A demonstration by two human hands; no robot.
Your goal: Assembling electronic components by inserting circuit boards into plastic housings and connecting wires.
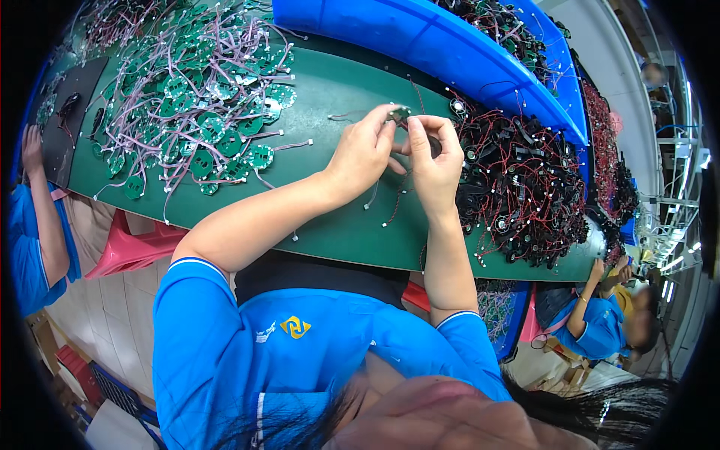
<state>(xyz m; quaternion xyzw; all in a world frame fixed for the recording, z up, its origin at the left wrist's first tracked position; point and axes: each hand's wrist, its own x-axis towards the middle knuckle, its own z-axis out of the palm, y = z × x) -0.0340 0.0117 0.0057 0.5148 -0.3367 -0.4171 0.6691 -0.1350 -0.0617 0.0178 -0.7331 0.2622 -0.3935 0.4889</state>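
Note:
Both my hands meet above the green table, fingers pinched. Between the thumb and fingertips of my left hand (363, 152) is a small green circuit board (400, 115), its pale cable trailing to the left. My right hand (437, 159) closes around a dark rounded part (433, 146), mostly hidden by the fingers. A twisted red-and-black wire (395, 208) hangs below the hands onto the table. To the left lies a wide heap of round green circuit boards (212, 130) with pinkish cables. Close on the right is a pile of black parts with red wires (517, 187).
A long blue bin (420, 37) runs along the table's far side, with more wired parts beyond its wall. The green table (330, 75) curves across the view. A pink stool (139, 244) is below its left edge. Co-workers in blue shirts sit at left (34, 247) and right (600, 322).

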